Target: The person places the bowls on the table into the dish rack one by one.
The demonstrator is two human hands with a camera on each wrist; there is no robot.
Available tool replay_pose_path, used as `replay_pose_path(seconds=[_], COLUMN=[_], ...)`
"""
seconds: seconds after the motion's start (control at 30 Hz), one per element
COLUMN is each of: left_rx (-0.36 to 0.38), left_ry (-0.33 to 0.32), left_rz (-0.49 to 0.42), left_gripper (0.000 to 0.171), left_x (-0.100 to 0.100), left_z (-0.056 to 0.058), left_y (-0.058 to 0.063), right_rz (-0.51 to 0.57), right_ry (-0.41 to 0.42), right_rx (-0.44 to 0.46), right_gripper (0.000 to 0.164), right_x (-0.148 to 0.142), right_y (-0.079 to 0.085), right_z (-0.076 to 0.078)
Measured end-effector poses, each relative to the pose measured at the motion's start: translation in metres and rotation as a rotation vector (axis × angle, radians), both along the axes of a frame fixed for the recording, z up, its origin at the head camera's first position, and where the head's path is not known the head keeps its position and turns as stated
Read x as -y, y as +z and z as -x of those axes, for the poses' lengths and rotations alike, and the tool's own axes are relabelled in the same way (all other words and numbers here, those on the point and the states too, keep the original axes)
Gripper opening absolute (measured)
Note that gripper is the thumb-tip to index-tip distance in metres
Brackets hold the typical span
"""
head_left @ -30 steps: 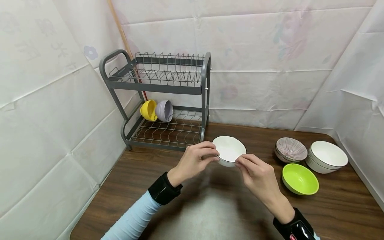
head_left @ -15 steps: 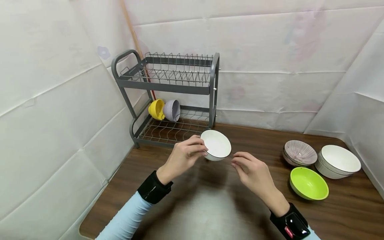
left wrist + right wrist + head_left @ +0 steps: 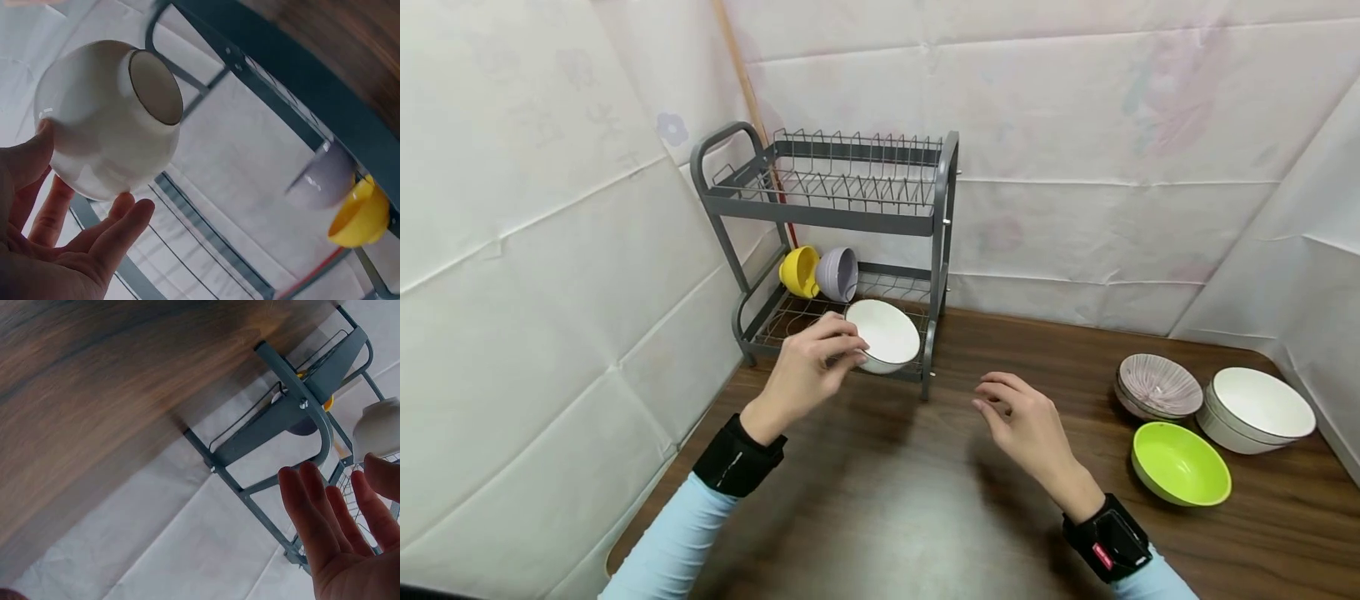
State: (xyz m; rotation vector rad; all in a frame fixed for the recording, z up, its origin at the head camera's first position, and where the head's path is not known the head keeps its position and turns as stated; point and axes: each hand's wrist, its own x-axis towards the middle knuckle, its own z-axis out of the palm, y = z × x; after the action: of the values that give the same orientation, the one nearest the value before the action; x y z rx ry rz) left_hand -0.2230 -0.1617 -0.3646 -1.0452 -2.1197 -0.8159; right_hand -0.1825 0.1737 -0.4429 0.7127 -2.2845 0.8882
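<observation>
Pinching the dark-rimmed white bowl (image 3: 886,332) by its left side, aloft before the grey two-tier dish rack (image 3: 850,219), the left hand (image 3: 808,362) carries what is probably light, stiff, slick, breakable ceramic, safest held across rim and underside, while the right hand (image 3: 1028,429), fingers loosely bent, holds nothing.

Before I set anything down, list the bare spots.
Free: the top shelf of the rack; the lower shelf right of the purple bowl, partly behind the held white bowl; the table between rack and striped bowls. Crowded: lower shelf's left, by the yellow bowl; the table's right, by the green bowl and white stack.
</observation>
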Motion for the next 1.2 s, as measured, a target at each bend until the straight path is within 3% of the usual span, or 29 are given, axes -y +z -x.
replay_pose_path(seconds=[0.17,0.33,0.57,0.73,0.83,1.07,1.2], left_rx=[-0.004,0.005,-0.065,-0.118,-0.119,-0.158,-0.203], left_ry=[0.064,0.140,0.229,0.315,0.350,0.403,0.406], left_rz=[0.066,0.185,0.488,0.698,0.827,1.140,1.232], left_gripper=[0.014,0.013,0.019,0.035,0.035,0.014,0.012], left_x=[0.014,0.023,0.023,0.016,0.009,-0.014,-0.026], left_z=[0.019,0.047,0.094,0.121,0.136,0.157,0.163], left_y=[0.005,0.009,0.020,0.029,0.030,0.024,0.019], right_rz=[0.044,0.078,0.105,0.134,0.141,0.174,0.183], right_ry=[0.004,0.022,0.035,0.060,0.067,0.085,0.083], right_rx=[0.035,0.070,0.120,0.148,0.164,0.156,0.129], right_gripper=[0.019,0.021,0.027,0.029,0.031,0.031,0.030], right_x=[0.006,0.016,0.034,0.048,0.055,0.066,0.066], right_y=[-0.002,-0.001,0.000,-0.002,-0.004,-0.005,-0.006], right_z=[0.008,0.017,0.029,0.034,0.035,0.038,0.040])
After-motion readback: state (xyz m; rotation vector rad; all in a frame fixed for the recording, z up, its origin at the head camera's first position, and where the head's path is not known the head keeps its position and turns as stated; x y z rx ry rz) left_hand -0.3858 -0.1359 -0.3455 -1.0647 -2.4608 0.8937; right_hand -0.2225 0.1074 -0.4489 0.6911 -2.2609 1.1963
